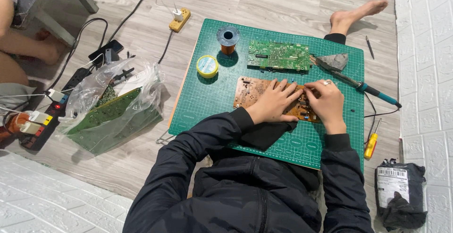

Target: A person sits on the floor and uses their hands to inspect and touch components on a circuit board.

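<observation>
The person sits on the floor with a green cutting mat (pixel 203 101) in front. A brown circuit board (pixel 250 91) lies near the mat's centre. The left hand (pixel 272 104) rests flat on the board, fingers spread apart. The right hand (pixel 328 102) touches the board's right part, fingers drawn together on its surface; whether they pinch anything cannot be told. A green circuit board (pixel 278 55) lies beyond, a soldering iron (pixel 363 87) toward the right edge.
</observation>
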